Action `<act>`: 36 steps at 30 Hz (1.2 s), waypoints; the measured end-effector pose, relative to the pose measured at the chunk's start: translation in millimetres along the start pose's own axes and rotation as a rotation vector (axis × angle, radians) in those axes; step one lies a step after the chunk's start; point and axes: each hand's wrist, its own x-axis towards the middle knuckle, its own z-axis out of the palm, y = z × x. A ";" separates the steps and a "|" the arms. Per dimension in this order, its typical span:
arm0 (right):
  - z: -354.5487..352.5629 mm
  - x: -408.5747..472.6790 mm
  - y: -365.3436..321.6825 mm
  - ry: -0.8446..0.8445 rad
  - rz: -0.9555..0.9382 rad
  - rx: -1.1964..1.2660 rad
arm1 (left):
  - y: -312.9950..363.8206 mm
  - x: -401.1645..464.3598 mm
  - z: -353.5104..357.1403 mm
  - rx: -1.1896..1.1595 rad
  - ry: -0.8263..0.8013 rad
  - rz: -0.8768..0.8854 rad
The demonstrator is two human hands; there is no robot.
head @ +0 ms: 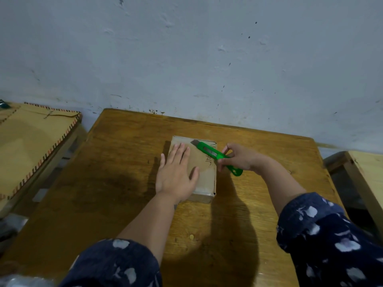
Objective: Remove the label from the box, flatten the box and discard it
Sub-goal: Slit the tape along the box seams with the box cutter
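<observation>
A small flat cardboard box [207, 179] lies on the wooden table [116, 183], with handwriting on its top near the right side. My left hand [176, 172] rests flat on the box top, fingers spread, pressing it down. My right hand [238, 157] grips a green utility knife [215, 155] by its handle. The knife's blade end points up-left and sits over the far right part of the box top. I cannot make out a separate label on the box.
A pale plastered wall [186, 59] rises right behind the table. A large flat cardboard piece with striped edging [31, 146] lies to the left. Another wooden piece of furniture [364, 179] stands at the right edge. A small pale speck [191, 237] lies near the table's front.
</observation>
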 end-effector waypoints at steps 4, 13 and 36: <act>-9.4 0.9 -16.8 -0.029 0.006 -0.011 | -0.3 1.0 1.4 -0.006 0.006 0.001; 11.0 20.3 -36.2 0.286 -0.248 -0.312 | 0.1 0.4 -1.3 -0.053 0.016 0.011; 29.5 21.3 -27.0 0.597 -0.468 -0.860 | 5.8 -0.7 -3.1 0.100 -0.011 0.034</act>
